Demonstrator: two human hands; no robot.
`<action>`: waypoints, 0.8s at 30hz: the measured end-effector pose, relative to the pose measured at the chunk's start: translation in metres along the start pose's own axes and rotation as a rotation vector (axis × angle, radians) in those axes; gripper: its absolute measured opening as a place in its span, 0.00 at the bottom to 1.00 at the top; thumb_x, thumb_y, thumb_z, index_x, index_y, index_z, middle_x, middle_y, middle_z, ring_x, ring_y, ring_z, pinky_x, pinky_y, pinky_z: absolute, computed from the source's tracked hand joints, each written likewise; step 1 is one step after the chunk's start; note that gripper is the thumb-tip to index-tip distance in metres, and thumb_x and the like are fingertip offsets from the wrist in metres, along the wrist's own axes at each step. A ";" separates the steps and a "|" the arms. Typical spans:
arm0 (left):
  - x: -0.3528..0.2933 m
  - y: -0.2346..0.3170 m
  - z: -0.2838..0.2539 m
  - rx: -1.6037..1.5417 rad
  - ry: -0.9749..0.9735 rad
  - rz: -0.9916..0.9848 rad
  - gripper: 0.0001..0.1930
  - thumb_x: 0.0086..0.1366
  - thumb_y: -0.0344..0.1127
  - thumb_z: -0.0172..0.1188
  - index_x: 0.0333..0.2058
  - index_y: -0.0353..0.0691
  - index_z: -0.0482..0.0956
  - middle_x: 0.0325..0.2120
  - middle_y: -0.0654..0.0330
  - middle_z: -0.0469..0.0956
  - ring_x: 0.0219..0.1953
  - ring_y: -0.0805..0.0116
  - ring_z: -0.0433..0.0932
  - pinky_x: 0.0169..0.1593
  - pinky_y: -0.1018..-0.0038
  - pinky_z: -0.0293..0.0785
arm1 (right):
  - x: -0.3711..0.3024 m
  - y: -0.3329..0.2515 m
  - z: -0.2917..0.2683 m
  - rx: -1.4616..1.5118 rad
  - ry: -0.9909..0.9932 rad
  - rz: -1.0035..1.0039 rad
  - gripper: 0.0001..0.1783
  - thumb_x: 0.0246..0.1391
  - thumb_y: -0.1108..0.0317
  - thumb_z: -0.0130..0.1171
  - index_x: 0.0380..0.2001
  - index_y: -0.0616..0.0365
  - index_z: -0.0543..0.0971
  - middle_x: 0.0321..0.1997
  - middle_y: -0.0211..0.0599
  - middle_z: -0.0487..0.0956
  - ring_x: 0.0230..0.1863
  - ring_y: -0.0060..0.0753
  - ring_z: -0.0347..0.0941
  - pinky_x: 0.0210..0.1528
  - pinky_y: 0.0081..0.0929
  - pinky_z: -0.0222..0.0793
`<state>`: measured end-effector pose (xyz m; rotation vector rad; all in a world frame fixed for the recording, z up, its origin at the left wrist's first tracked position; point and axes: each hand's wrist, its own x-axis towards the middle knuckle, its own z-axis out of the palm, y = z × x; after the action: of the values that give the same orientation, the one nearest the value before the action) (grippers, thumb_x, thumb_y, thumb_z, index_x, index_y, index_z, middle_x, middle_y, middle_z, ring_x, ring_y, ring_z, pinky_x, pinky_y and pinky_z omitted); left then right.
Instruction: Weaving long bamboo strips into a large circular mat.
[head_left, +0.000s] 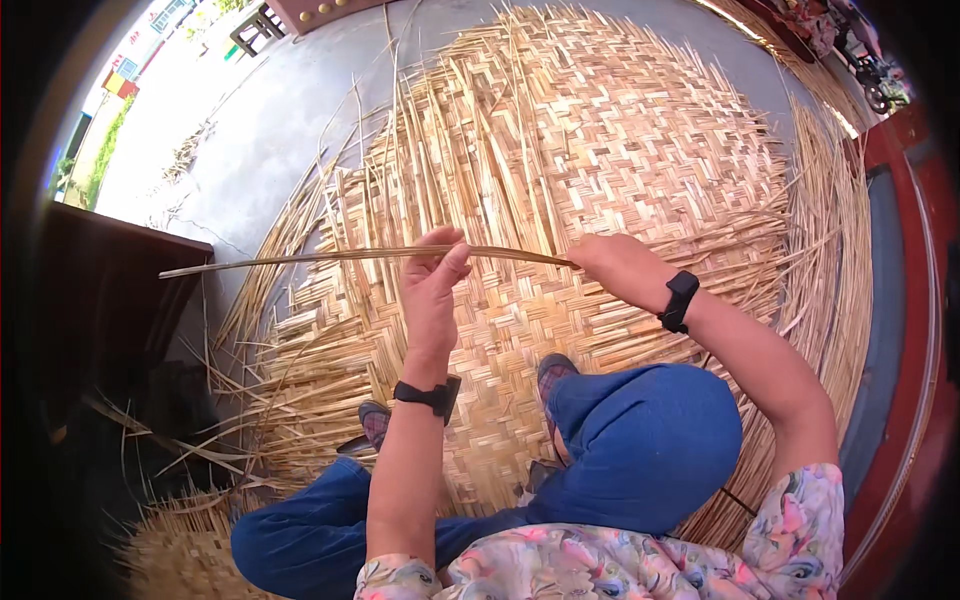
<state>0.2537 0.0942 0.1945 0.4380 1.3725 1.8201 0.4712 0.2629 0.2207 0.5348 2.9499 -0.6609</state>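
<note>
A long, thin split-cane strip [330, 256] stretches level in front of me, above a half-woven cane mat [640, 130]. Partway along it, my left hand [432, 275] pinches the strip between thumb and fingers, and its free end sticks out to the left. My right hand [622, 268] is closed round the strip's other end, with the fingertips partly hidden. Under both hands the mat shows a zigzag weave. Several loose strips [480, 150] lie lengthwise over its far left part, and unwoven ends fray out along its left edge.
I squat on the mat, with my shoes [557, 372] on it. Bundles of long strips [830, 250] lie along the right side. A dark wooden piece of furniture [110, 290] stands at the left, and a red frame [915, 250] borders the right. Grey floor [270, 120] shows at the far left.
</note>
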 end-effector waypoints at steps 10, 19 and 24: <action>0.137 -0.139 -0.104 0.582 0.030 -0.401 0.13 0.65 0.32 0.62 0.47 0.33 0.77 0.35 0.59 0.79 0.34 0.73 0.77 0.36 0.75 0.75 | 0.072 0.079 0.126 0.960 0.137 0.458 0.09 0.58 0.74 0.58 0.41 0.63 0.81 0.30 0.35 0.78 0.32 0.25 0.77 0.40 0.26 0.72; 0.154 -0.153 -0.066 1.468 0.160 0.459 0.10 0.55 0.26 0.67 0.34 0.36 0.74 0.30 0.57 0.74 0.30 0.58 0.78 0.33 0.66 0.76 | 0.069 0.066 0.164 1.107 0.067 0.583 0.09 0.60 0.74 0.59 0.43 0.64 0.81 0.33 0.33 0.81 0.35 0.21 0.77 0.42 0.23 0.74; 0.163 -0.153 -0.082 1.506 -0.185 0.005 0.09 0.58 0.24 0.60 0.39 0.35 0.75 0.35 0.53 0.73 0.36 0.54 0.77 0.35 0.63 0.76 | 0.078 0.050 0.162 1.172 0.154 0.581 0.09 0.59 0.74 0.60 0.43 0.64 0.81 0.31 0.32 0.80 0.33 0.19 0.77 0.39 0.22 0.74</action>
<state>0.1554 0.1806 -0.0042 1.2742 2.3588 0.3825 0.4144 0.2611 0.0428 1.4271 1.9761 -2.2184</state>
